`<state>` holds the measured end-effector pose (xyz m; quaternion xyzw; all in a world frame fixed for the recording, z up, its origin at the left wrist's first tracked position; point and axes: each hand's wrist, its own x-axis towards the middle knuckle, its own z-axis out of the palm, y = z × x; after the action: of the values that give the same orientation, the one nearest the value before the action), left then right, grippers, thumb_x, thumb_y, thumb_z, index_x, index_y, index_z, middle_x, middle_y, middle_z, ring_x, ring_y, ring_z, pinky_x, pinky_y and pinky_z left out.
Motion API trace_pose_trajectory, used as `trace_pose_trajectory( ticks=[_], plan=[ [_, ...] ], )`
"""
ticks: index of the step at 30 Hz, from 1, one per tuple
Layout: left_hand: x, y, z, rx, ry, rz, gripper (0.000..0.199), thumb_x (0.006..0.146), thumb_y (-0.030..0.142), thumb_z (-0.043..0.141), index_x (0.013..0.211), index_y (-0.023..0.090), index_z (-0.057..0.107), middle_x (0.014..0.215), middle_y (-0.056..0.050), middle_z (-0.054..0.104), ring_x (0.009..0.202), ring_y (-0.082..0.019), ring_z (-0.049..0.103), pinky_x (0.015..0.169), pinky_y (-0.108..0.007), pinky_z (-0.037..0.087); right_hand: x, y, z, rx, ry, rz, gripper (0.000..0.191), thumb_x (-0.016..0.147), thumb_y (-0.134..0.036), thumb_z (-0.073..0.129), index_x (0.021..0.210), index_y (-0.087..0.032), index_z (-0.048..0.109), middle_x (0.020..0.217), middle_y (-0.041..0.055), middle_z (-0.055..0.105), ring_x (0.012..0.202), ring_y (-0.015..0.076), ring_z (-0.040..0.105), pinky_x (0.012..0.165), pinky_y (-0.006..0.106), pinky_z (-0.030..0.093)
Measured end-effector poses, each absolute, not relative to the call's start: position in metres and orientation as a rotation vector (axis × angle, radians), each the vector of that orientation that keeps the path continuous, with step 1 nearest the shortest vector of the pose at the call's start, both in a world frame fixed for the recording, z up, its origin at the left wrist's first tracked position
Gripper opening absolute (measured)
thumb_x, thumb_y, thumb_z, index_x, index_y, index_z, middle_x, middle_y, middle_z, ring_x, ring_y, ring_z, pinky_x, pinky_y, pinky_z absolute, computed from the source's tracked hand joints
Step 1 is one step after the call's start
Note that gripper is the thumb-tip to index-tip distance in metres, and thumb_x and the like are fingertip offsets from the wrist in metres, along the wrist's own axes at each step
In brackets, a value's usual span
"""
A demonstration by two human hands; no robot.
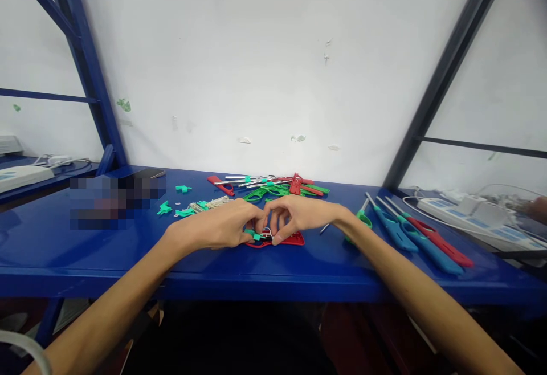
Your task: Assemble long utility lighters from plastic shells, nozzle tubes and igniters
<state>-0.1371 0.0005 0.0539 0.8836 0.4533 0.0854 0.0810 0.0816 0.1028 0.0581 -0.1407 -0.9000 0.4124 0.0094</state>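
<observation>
On the blue table a red lighter handle shell [294,240] lies under both hands, with a small black part and a thin white wire inside it. My left hand [222,224] is closed, its thumb and fingers pinching a teal plastic trigger piece [256,236] at the shell's left end. From the right, my right hand [301,215] reaches in with thumb and fingertips curled together over the shell's middle. What its fingertips grip is hidden. Loose teal triggers [164,208] and small pale parts [209,204] lie beyond my left hand.
Behind the hands is a pile of red and green lighter shells [256,194] with metal rods [239,179]. Assembled-looking lighters [427,244] in blue and red lie at right. White power strips [474,218] stand beyond the blue frame posts [431,90]. A blurred-out patch [102,201] covers the left.
</observation>
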Motion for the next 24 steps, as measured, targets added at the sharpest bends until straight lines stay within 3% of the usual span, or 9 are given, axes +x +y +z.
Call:
trace_pose_trajectory(
  ticks=[9, 12, 16, 22, 24],
  plan=[
    [-0.139, -0.004, 0.065, 2.624, 1.369, 0.374, 0.016, 0.097, 0.028, 0.063, 0.084, 0.018, 0.065, 0.072, 0.003, 0.063, 0.062, -0.012, 0.054, 0.060, -0.026, 0.040, 0.083, 0.101, 0.063, -0.415, -2.791, 1.191, 0.026, 0.084, -0.035, 0.084, 0.103, -0.021, 0.074, 0.091, 0.0024, 0.079, 0.084, 0.0180, 0.074, 0.073, 0.029, 0.056],
    [-0.142, -0.007, 0.072, 2.620, 1.422, 0.501, 0.009, 0.097, 0.026, 0.057, 0.099, 0.021, 0.064, 0.089, 0.000, 0.070, 0.072, -0.015, 0.060, 0.066, -0.028, 0.041, 0.083, 0.098, 0.065, -0.458, -2.727, 1.186, 0.025, 0.084, -0.036, 0.083, 0.098, -0.020, 0.069, 0.091, 0.0034, 0.080, 0.082, 0.0186, 0.075, 0.072, 0.031, 0.057],
    [-0.149, -0.006, 0.072, 2.645, 1.467, 0.582, 0.033, 0.097, 0.020, 0.047, 0.129, 0.024, 0.055, 0.113, -0.004, 0.069, 0.084, -0.017, 0.061, 0.075, -0.030, 0.043, 0.083, 0.095, 0.068, -0.481, -2.654, 1.178, 0.031, 0.083, -0.040, 0.084, 0.092, -0.021, 0.061, 0.086, 0.0026, 0.078, 0.079, 0.0181, 0.074, 0.071, 0.031, 0.056],
    [-0.145, -0.003, 0.065, 2.704, 1.472, 0.509, 0.032, 0.099, 0.016, 0.036, 0.104, 0.021, 0.067, 0.108, -0.006, 0.066, 0.098, -0.022, 0.061, 0.086, -0.034, 0.045, 0.083, 0.094, 0.069, -0.469, -2.611, 1.165, 0.037, 0.082, -0.044, 0.085, 0.087, -0.022, 0.056, 0.087, 0.0014, 0.075, 0.076, 0.0177, 0.073, 0.070, 0.032, 0.055],
    [-0.141, -0.005, 0.065, 2.716, 1.480, 0.505, 0.028, 0.100, 0.020, 0.040, 0.106, 0.021, 0.068, 0.107, -0.006, 0.068, 0.097, -0.022, 0.063, 0.086, -0.034, 0.045, 0.083, 0.095, 0.068, -0.471, -2.599, 1.162, 0.035, 0.083, -0.043, 0.084, 0.088, -0.022, 0.056, 0.084, 0.0000, 0.074, 0.076, 0.0178, 0.073, 0.071, 0.032, 0.055]
  ],
)
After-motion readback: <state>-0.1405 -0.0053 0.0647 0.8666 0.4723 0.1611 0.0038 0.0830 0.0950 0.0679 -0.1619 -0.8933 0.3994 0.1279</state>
